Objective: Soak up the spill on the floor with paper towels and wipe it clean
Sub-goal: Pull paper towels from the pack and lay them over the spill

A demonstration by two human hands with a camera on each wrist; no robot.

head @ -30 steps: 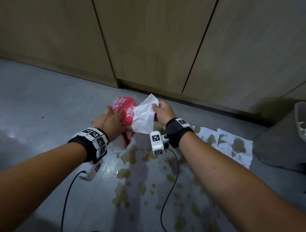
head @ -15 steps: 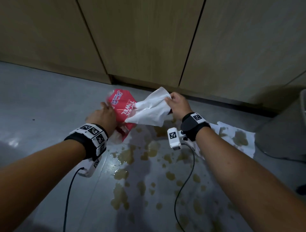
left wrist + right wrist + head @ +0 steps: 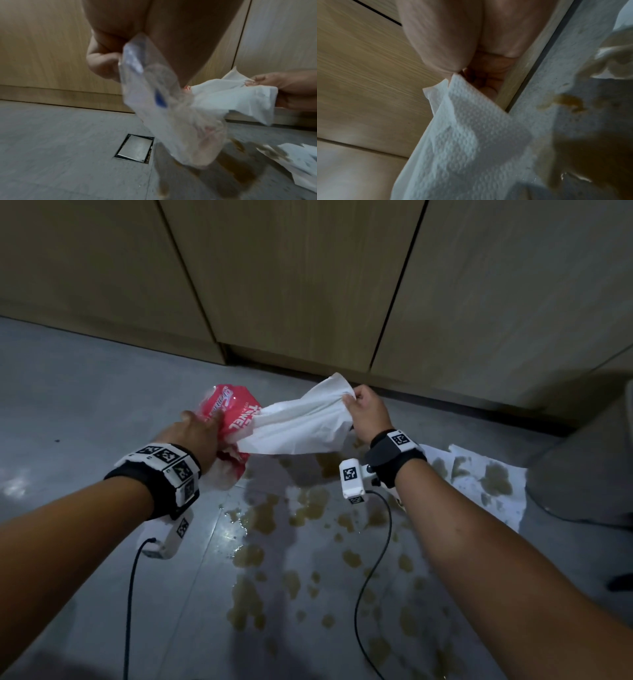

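Note:
My left hand [image 3: 200, 429] grips a red and clear plastic pack of paper towels [image 3: 236, 414] above the floor; the left wrist view shows the pack [image 3: 164, 108] hanging from that hand. My right hand [image 3: 359, 409] pinches a white paper towel [image 3: 301, 426] that stretches from the pack's opening to the right. In the right wrist view the towel [image 3: 471, 135] hangs from my fingers. Brown spill [image 3: 308, 508] lies in patches on the grey floor below both hands. A stained towel [image 3: 486, 484] lies flat on the floor at the right.
Wooden cabinet doors [image 3: 291, 285] stand close behind the hands. A grey bin [image 3: 589, 474] stands at the right edge. A square metal floor drain [image 3: 135, 148] sits left of the spill. Wrist-camera cables [image 3: 363, 577] hang over the wet floor.
My right hand has pulled the towel farther right and out of the pack, so more sheet shows. The left hand has stayed on the pack.

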